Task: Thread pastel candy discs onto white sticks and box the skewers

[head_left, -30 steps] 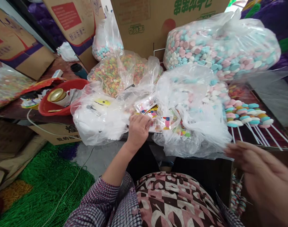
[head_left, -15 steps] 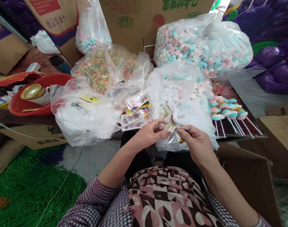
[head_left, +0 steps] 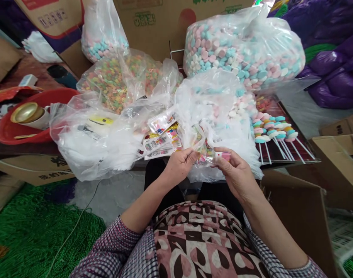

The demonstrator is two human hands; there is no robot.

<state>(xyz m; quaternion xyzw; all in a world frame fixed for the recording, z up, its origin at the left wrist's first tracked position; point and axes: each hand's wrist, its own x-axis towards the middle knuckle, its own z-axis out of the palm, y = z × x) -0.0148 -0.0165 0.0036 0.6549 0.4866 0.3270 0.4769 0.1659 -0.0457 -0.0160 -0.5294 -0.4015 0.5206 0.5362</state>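
Observation:
My left hand [head_left: 180, 166] and my right hand [head_left: 233, 172] meet in front of me, both pinching a small clear printed wrapper bag [head_left: 214, 156] between fingertips. Just beyond them lies a pile of printed wrapper bags [head_left: 162, 139] among clear plastic sacks. To the right, finished candy skewers [head_left: 273, 129] with pastel marshmallow pieces lie in a row on a dark tray [head_left: 295, 156]. An open sack of pastel marshmallows [head_left: 223, 100] sits directly behind my hands.
A big sack of pastel candy [head_left: 243, 50], a sack of orange-green candy [head_left: 115, 81] and a white-filled bag [head_left: 89, 143] crowd the table. A red basin [head_left: 8, 131] with a gold tape roll [head_left: 26, 112] stands left. Cardboard boxes [head_left: 335, 166] sit at right.
My left hand left the wrapper pile with a bag. My right hand swung in from the far right and joined it on the bag. The view shifted right.

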